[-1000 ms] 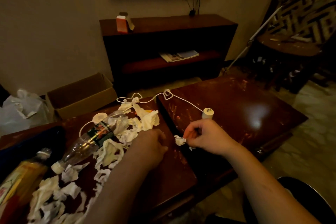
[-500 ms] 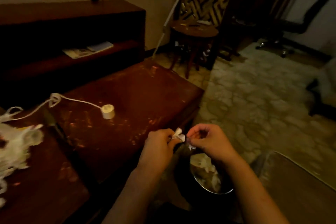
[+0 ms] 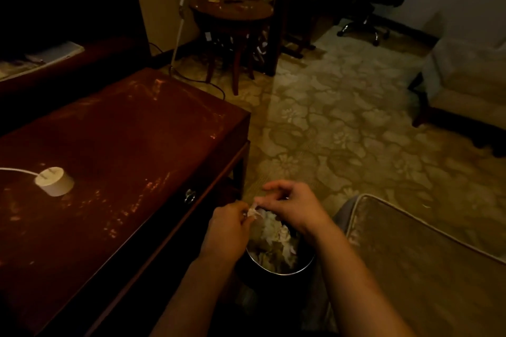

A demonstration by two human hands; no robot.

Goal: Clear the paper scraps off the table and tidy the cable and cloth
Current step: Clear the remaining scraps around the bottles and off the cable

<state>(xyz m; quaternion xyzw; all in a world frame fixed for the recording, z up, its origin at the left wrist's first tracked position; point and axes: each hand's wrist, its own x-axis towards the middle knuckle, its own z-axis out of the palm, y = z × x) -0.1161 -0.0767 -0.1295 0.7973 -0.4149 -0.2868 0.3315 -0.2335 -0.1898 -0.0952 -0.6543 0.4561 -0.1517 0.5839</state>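
– Pinched between left hand [image 3: 224, 230] and right hand [image 3: 290, 208], one paper scrap [image 3: 253, 212] hangs over the bin [image 3: 287, 272], bottom centre.
– What changed?
– Both hands have left the table [image 3: 123, 131]; the drop looks next.
– Count?
– One scrap held, one bin, one plug [image 3: 54, 181], one cable [image 3: 16, 170] at the left edge. No cloth in view.

Dark varnished wood on table [image 3: 123, 145], glossy, scuffed and streaked. Smooth matt white plastic on plug [image 3: 54, 182]. Thin crumpled white paper for paper scrap [image 3: 253, 212]. Shiny metal rim on bin [image 3: 279, 273], more crumpled paper inside. Matt patterned pile on carpet [image 3: 342, 131]. Coarse worn cloth on cushion [image 3: 424, 268], corded edge.
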